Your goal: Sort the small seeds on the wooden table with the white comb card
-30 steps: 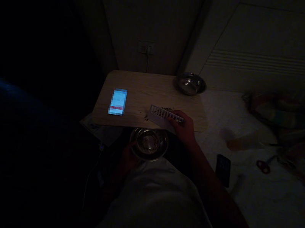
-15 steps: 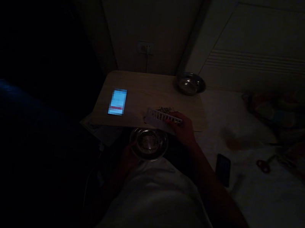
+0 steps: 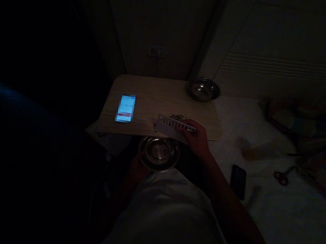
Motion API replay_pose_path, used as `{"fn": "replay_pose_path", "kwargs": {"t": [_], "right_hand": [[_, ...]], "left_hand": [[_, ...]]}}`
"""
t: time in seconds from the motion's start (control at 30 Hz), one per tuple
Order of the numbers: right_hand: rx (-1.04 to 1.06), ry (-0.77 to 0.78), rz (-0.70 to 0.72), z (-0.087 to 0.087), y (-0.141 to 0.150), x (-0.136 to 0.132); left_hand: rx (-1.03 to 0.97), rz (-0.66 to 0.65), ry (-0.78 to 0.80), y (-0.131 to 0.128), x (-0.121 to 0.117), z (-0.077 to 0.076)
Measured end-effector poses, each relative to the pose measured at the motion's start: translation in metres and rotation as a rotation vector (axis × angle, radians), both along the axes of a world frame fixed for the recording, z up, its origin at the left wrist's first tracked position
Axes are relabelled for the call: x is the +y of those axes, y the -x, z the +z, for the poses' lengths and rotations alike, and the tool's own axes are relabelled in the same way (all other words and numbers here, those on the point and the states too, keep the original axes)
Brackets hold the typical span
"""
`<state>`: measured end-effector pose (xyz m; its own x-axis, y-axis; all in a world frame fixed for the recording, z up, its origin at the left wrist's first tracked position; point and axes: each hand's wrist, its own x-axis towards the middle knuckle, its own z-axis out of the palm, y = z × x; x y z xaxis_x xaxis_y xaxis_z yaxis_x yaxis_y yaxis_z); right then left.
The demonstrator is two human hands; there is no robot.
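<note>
Well, what is the right hand doing?

Gripping a pale slotted strip by one end, fingers closed on it. The strip is at the near edge of the counter, just in front of a scatter of small dark bits (too dim to name).

And the left hand?

Mostly in shadow, but it holds a metal bowl by its left side, just below that near edge. Some specks show inside.

What else is on the counter?

A lit phone toward the left, its screen blurred into blocks, and a second bowl at the far right corner.

Off to the right?

White bedding, with a dark phone lying on it and, farther right, red-handled scissors.
</note>
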<state>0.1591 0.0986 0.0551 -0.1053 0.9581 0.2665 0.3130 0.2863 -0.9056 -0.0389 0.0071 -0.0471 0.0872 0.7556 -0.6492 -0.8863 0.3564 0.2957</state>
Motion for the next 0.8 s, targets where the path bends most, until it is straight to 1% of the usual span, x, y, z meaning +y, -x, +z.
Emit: {"fn": "replay_pose_path", "kwargs": {"t": [0.23,0.33,0.43,0.5,0.63,0.8], "right_hand": [[-0.016,0.020,0.002,0.000,-0.001,-0.003],[-0.009,0.017,0.004,-0.001,-0.001,-0.003],[-0.020,0.009,-0.001,-0.001,0.000,-0.003],[-0.021,0.012,0.004,0.000,0.001,-0.003],[-0.015,0.025,0.017,0.002,0.002,-0.004],[-0.017,0.027,0.045,0.002,0.002,-0.005]], "left_hand": [[0.018,0.021,0.016,-0.001,0.001,-0.004],[0.053,0.045,-0.018,-0.002,0.000,-0.004],[0.090,0.054,0.006,-0.002,0.000,-0.003],[0.073,0.036,0.016,-0.002,0.000,-0.001],[0.012,-0.005,-0.015,-0.001,0.000,0.004],[-0.008,-0.022,-0.025,-0.001,0.000,0.006]]}}
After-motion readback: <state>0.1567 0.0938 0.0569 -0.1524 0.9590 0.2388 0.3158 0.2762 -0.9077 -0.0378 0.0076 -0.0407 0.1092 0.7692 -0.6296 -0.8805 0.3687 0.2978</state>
